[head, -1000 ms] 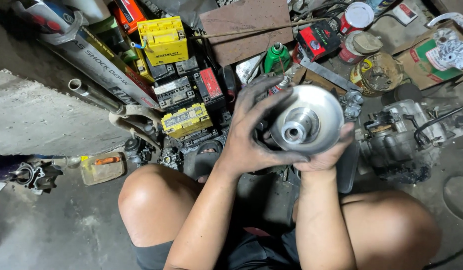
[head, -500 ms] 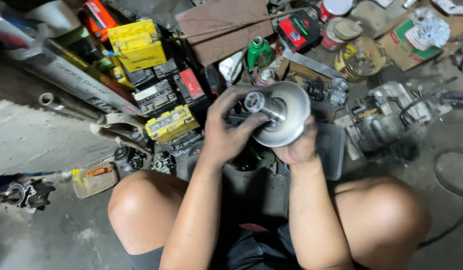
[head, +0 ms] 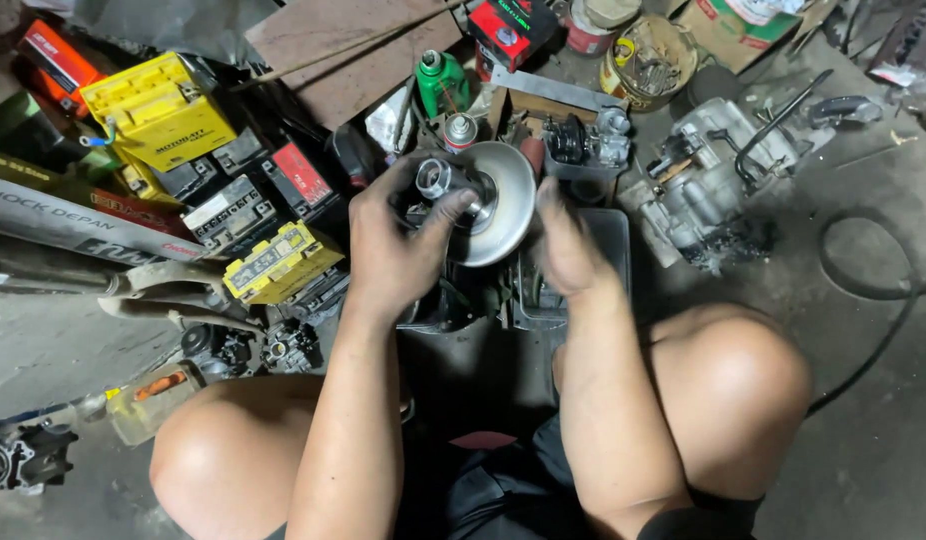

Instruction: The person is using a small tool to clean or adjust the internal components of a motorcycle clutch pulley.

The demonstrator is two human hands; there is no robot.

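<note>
**Hands on a metal disc above a cluttered workshop floor**

Batteries crowd the upper left of the frame: a yellow battery (head: 159, 112) at the top, a black battery (head: 228, 212) below it, and a smaller yellow one (head: 281, 262) lying tilted beside a long grey box (head: 73, 225). At the lower left edge a dark engine part (head: 23, 462) sits on the concrete floor (head: 53, 340), near a small clear container (head: 148, 398) just beside the person's knee.

At centre, the left hand (head: 398, 245) is closed around a short silver sleeve (head: 438, 180), fingers wrapped over it and thumb along its side. The sleeve sits at the middle of a round metal disc (head: 503, 205), held up in front of the person, above the knees. The right hand (head: 568, 245) is at the disc's right rim, fingers half curled; whether it grips the rim or only touches it cannot be told.

Behind the disc stand a green bottle (head: 441, 80) and a spray can (head: 461, 130), with a brown board (head: 333, 50) to their left. Right of the disc lies a carburettor (head: 583, 140), then a tin of small parts (head: 648, 60) at the top, and a grey engine block (head: 713, 170). A black cable (head: 873, 290) curves over the floor at the right edge.
</note>
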